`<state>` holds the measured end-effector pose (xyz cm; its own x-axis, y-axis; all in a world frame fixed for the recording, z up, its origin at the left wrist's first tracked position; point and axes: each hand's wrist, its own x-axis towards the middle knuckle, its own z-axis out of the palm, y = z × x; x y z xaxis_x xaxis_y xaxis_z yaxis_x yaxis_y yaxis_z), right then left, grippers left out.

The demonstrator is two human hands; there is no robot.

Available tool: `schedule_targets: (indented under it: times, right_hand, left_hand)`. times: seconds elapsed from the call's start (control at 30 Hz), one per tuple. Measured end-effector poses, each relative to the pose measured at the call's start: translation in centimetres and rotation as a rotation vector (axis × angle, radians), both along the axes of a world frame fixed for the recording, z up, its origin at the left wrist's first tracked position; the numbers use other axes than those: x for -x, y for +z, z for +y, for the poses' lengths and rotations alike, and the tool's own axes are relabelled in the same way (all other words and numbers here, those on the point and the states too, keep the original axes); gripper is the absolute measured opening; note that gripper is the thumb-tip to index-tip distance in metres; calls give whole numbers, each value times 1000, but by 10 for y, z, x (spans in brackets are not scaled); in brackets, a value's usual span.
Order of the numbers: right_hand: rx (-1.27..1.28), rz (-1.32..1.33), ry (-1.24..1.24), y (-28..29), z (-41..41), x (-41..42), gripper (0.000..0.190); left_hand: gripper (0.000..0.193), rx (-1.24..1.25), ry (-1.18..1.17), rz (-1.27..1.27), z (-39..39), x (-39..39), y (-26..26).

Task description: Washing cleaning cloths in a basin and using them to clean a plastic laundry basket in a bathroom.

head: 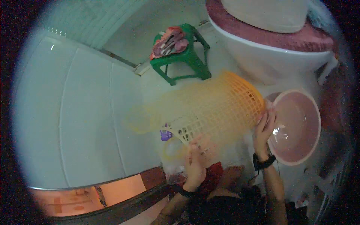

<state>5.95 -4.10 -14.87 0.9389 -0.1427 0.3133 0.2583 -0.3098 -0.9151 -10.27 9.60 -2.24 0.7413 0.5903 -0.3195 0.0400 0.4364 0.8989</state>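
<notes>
A yellow-orange plastic lattice basket [213, 112] lies on its side in front of me, blurred by motion. My left hand [197, 163] grips its near side, by the end with the looped handle. At the opposite, orange end my right hand [264, 126] has its fingers against the basket's edge. A small purple object [166, 133] shows by the handle end; I cannot tell whether it is inside the basket. Close beside my right hand is a round pink basin [298, 126], shiny inside.
A green plastic stool [194, 63] stands beyond the basket, bearing a crumpled pink-red item [170, 43]. At the upper right is a white toilet [264, 62] with a pink seat cover [267, 36]. White wall panels [87, 118] rise on the left, above a dark doorsill [123, 205].
</notes>
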Motion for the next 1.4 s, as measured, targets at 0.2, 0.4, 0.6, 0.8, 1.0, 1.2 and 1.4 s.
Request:
schedule_targets:
  times: [0.2, 0.4, 0.6, 0.8, 1.0, 1.2, 1.4]
  right_hand:
    - [313, -370, 552, 46, 30, 71, 33]
    - [401, -317, 826, 65, 18, 48, 38]
    - [651, -156, 655, 61, 46, -11, 27]
    - [530, -135, 581, 43, 41, -17, 23]
    - [619, 53, 633, 50, 39, -30, 29]
    - [735, 46, 502, 63, 29, -16, 33]
    - [198, 321, 596, 74, 28, -15, 31]
  left_hand:
    - [44, 98, -32, 17, 8, 12, -21]
    - [41, 229, -93, -20, 6, 25, -50]
    - [26, 49, -354, 148, 12, 27, -94]
    - [35, 727, 88, -800, 60, 42, -134]
    - [45, 824, 398, -404, 95, 11, -47]
    - [43, 495, 696, -343, 107, 23, -37]
    - [29, -182, 457, -42, 89, 9, 18]
